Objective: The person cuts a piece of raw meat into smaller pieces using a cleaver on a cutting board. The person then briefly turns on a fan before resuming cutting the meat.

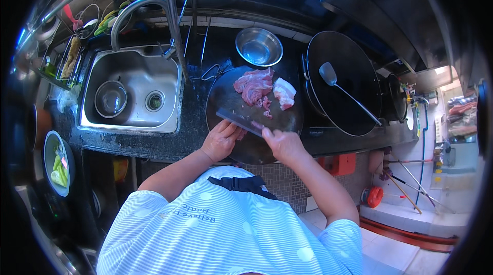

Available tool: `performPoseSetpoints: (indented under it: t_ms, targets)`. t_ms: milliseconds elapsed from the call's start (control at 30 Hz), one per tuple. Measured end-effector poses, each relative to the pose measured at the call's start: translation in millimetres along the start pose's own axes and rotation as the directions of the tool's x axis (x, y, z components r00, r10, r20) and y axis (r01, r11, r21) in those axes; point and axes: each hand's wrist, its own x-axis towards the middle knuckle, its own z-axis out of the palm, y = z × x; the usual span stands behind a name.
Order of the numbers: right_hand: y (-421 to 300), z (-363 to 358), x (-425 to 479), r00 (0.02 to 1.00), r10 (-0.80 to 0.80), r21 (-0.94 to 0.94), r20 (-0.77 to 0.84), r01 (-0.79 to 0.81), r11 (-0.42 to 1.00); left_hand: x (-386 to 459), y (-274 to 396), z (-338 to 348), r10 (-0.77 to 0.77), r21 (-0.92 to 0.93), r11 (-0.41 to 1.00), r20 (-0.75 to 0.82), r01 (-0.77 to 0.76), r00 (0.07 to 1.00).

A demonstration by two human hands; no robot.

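My right hand (285,145) grips the handle end of a kitchen knife with a broad blade (239,121), held slantwise over a round dark chopping board (283,124). Against the near side of the blade, my left hand (222,142) holds a piece of meat (241,134), mostly hidden by fingers and blade. A small strip of meat (257,124) shows at the blade's far side. Farther back on the board lies a heap of sliced raw meat (254,85), with small scraps at its near end. To its right sits a fatty white-and-pink chunk (284,94).
Behind the board stands a steel bowl (259,47). A large wok (348,98) with a metal spatula (328,74) is on the right. The sink (134,63) at left holds a small bowl (111,99). A basin of vegetables (57,163) is far left.
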Motion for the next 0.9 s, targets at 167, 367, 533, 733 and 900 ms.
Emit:
performPoseSetpoints:
  t_ms: [167,367,533,733,900]
  targets:
    - [-7.4,9.3,-27.3,0.998,0.034,-0.051,0.043,-0.032,0.998,4.5,2.6,-6.6,-0.014,-0.024,1.000,0.037,0.015,0.999]
    - [-7.8,9.7,-12.8,0.998,0.020,0.017,0.061,-0.021,1.000,-0.6,-0.3,-4.0,-0.027,-0.021,0.999,0.041,0.028,0.999]
    - [-15.7,21.1,27.5,1.000,-0.016,0.071,-0.009,0.017,0.997,-1.1,3.1,-4.1,-0.037,-0.011,0.999,0.008,0.037,0.999]
    - [-12.9,38.8,72.1,0.994,-0.046,0.132,-0.094,0.059,0.989,4.3,3.9,-5.6,-0.015,-0.003,1.000,0.003,0.015,1.000]
    - [33.6,65.1,49.0,0.937,0.228,0.696,-0.265,0.022,0.718,-3.1,-4.3,1.0,-0.012,-0.009,1.000,0.041,0.012,0.999]
